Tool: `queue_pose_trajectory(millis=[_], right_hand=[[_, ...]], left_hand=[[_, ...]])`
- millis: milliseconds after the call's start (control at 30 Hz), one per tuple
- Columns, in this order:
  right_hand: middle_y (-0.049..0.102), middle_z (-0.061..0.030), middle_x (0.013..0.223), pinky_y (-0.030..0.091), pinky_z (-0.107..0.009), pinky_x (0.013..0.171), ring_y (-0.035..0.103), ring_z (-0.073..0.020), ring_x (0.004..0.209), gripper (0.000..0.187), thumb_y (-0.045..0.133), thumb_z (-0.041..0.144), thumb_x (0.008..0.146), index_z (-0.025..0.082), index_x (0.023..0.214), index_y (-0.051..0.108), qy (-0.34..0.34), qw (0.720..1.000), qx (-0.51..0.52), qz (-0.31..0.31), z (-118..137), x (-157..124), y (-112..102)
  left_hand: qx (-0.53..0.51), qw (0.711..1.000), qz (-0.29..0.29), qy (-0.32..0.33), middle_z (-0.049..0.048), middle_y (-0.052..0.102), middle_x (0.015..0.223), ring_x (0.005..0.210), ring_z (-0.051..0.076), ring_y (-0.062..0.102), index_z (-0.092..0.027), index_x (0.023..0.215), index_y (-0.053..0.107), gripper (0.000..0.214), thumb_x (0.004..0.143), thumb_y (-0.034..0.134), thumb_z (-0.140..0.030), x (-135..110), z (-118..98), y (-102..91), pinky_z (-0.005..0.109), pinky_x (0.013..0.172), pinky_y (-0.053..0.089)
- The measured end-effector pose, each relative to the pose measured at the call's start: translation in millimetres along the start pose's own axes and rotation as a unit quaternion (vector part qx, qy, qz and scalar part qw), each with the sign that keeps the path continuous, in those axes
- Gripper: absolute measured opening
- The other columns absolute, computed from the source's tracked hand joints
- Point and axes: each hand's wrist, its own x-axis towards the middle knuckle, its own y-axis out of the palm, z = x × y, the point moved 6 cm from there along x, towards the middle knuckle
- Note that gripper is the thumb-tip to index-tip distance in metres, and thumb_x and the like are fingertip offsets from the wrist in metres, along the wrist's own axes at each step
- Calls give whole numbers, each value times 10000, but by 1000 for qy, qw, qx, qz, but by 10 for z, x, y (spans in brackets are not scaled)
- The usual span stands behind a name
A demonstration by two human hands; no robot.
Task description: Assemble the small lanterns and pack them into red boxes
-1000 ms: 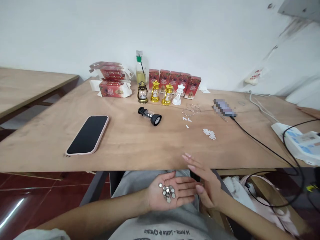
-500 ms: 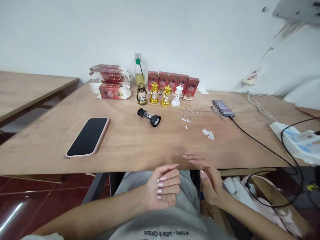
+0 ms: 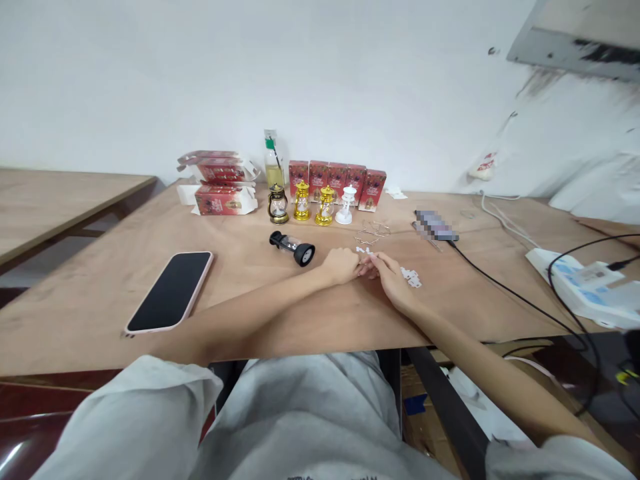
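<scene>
Meeting closely, the left hand [image 3: 341, 265] and right hand [image 3: 391, 277], grips indiscernible here, might scatter white pieces [image 3: 412, 277] by brushing them.

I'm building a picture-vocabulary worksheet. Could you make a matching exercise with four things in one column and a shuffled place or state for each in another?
Things
1. Black-framed lantern with a clear middle
2. Clear bottle holding yellowish liquid
3. Cluster of small flat white pieces
4. Dark-screened phone in a pale pink case

Places and states
A. Between opened red-and-white cartons and upright red cardboard boxes
B. Flat, face up
C. Tipped on its side
D. Right beside the person's right hand

Pairs: 1-C, 2-A, 3-D, 4-B
</scene>
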Motion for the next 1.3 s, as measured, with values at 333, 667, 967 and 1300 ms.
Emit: queue_pose_trajectory(millis=[333, 667, 967, 1300], right_hand=[[635, -16, 591, 425, -223, 478, 577, -127, 549, 338, 454, 479, 839, 191, 727, 592, -5, 998, -52, 19, -199, 205, -20], [637, -18, 593, 419, -238, 497, 575, -133, 552, 374, 460, 521, 825, 186, 735, 598, -5, 998, -54, 22, -213, 217, -24], [634, -25, 578, 413, -235, 484, 561, -130, 537, 369, 483, 529, 802, 189, 712, 594, 8, 1000, -16, 9, -204, 198, -44], [639, -28, 603, 426, -256, 513, 560, -142, 551, 389, 457, 553, 816, 196, 730, 582, -13, 999, -19, -41, -159, 182, -85]], left_hand=[[175, 982, 31, 56, 169, 681, 976, 957, 301, 630, -130, 925, 679, 334, 865, 437, -352, 118, 14, 95, 376, 801, 443], [198, 974, -48, 102, 211, 512, 1153, 1066, 342, 453, -91, 1065, 543, 429, 914, 335, -435, 129, 78, 105, 464, 876, 370], [94, 991, -66, 72, 173, 499, 1179, 1098, 318, 438, -115, 1064, 496, 345, 896, 405, -402, 81, 122, 50, 467, 921, 346], [-239, 950, -187, 78, 104, 482, 1355, 1292, 184, 398, -161, 1268, 431, 385, 940, 329, -335, -130, 343, -231, 363, 1104, 282]])
